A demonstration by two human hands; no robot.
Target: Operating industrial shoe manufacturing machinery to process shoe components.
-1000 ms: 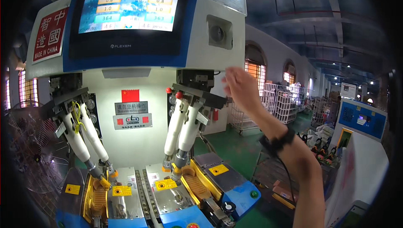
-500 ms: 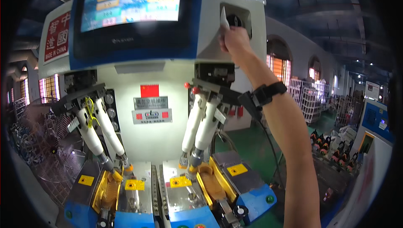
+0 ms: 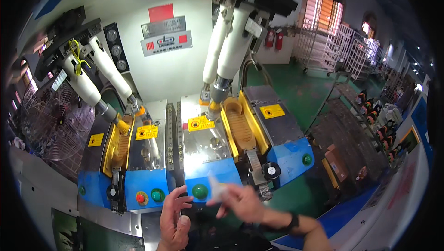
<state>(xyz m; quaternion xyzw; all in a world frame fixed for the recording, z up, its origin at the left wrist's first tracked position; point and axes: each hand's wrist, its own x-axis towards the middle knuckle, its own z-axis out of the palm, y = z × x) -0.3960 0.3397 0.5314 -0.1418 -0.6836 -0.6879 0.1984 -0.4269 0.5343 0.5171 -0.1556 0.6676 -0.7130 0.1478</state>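
Note:
My left hand [image 3: 173, 223] is raised with its fingers apart and slightly curled, and nothing shows in it. It is close to the front of a blue machine panel, near a green push button [image 3: 157, 195]. Beside it my right hand [image 3: 247, 202] pinches a small white pointed piece [image 3: 216, 189], blurred and too unclear to name. That hand is in front of another green button [image 3: 200, 191]. Behind the hands stands a shoe press with two yellow cradles; the right cradle [image 3: 255, 128] holds a brown ribbed sole-shaped pad [image 3: 239, 123].
White cylinder arms [image 3: 231, 47] with metal tips reach down over both cradles. A red button [image 3: 141, 198] and black knobs [image 3: 271, 170] sit along the front. At right are a dark rack [image 3: 351, 158] with a cardboard box and white wire trolleys [image 3: 337, 47]; a fan [image 3: 60, 121] is at left.
My right hand has come down from a knob beside the machine's screen to the front panel, still with the white piece. My left hand has entered view. The view has tilted down.

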